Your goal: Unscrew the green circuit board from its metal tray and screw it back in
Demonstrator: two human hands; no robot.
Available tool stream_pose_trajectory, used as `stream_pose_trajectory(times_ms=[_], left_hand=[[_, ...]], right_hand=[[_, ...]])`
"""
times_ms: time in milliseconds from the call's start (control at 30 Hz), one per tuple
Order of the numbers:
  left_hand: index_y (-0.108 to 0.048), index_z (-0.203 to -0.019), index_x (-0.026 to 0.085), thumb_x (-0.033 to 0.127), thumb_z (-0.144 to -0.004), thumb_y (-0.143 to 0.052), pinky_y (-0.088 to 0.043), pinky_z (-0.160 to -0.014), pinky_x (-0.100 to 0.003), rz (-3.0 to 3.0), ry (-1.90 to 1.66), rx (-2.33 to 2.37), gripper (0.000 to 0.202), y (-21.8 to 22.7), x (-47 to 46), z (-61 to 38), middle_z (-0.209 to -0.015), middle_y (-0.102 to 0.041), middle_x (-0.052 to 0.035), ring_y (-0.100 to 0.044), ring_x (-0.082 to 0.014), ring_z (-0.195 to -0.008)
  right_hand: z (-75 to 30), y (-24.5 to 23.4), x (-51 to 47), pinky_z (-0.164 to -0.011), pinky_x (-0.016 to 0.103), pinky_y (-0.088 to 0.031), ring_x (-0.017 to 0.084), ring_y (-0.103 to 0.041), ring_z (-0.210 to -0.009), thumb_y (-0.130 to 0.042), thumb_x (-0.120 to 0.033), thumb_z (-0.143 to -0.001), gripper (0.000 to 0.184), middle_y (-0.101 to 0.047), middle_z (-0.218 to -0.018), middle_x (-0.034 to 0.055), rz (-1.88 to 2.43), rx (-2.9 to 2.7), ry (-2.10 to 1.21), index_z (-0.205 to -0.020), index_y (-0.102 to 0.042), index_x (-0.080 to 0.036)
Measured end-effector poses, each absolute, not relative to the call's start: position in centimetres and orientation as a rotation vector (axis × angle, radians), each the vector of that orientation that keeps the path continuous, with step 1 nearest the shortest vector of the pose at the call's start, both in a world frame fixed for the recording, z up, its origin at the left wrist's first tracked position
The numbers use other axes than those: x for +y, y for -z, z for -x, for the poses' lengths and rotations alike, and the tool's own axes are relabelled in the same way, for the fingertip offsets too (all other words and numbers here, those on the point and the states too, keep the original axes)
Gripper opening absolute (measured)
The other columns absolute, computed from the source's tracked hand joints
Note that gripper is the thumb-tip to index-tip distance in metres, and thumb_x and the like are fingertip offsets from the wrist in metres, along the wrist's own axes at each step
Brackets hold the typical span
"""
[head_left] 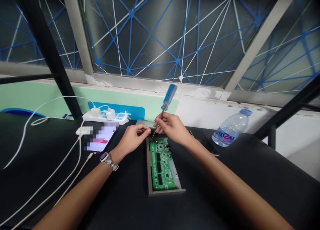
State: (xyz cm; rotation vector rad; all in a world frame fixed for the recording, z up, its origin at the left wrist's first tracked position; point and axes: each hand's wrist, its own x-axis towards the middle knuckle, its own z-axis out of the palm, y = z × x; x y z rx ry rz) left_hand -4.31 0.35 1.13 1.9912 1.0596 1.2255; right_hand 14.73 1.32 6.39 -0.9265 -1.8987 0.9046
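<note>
A screwdriver with a clear blue handle is held by its shaft in my right hand, handle up and leaning right. Its tip points down at the far end of a green circuit board. The board lies in a shallow grey metal case on the black table. My left hand is at the far left corner of the case, thumb and forefinger closed together close to the screwdriver tip. Whatever is between those fingertips is too small or hidden to make out. Behind both hands lies a flat grey-green panel, partly covered.
Left of my hands lie a lit phone and a white power strip with plugged-in chargers. White cables run across the table's left side. A water bottle stands at the right, beside a dark flat object. Black posts flank the table.
</note>
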Motion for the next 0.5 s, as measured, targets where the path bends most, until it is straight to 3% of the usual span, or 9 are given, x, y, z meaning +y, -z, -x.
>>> stream_pose_trajectory(times_ms=[167, 333, 500], left_hand=[[-0.071, -0.095, 0.020, 0.030, -0.091, -0.056, -0.051, -0.068, -0.027, -2.154, -1.126, 1.144, 0.018, -2.2, -1.6, 4.8, -0.094, -0.074, -0.0042, -0.067, -0.0177, -0.083], [-0.069, -0.096, 0.023, 0.030, -0.084, -0.065, -0.049, -0.082, -0.033, -2.353, -0.934, 1.095, 0.015, -1.4, -3.2, 5.0, -0.096, -0.071, -0.0023, -0.063, -0.0182, -0.089], [-0.069, -0.095, 0.024, 0.030, -0.085, -0.065, -0.047, -0.080, -0.035, -2.369, -0.866, 1.097, 0.013, -0.7, -3.1, 4.8, -0.095, -0.069, -0.0028, -0.062, -0.0187, -0.087]], right_hand=[[-16.9, -5.5, -1.5, -0.061, 0.032, -0.057, 0.017, -0.069, -0.062, -0.056, -0.045, -0.091, 0.026, -0.071, -0.081, 0.0049, 0.890, -1.532, -1.109, -0.088, -0.048, -0.021], [-18.3, -2.1, -4.3, -0.072, 0.035, -0.057, 0.018, -0.072, -0.072, -0.072, -0.034, -0.082, 0.031, -0.073, -0.088, 0.0033, 0.810, -1.243, -1.223, -0.089, -0.044, -0.023], [-18.4, -0.2, -5.4, -0.077, 0.038, -0.056, 0.020, -0.072, -0.076, -0.072, -0.028, -0.083, 0.030, -0.074, -0.090, 0.0033, 0.778, -1.066, -1.259, -0.091, -0.044, -0.025]])
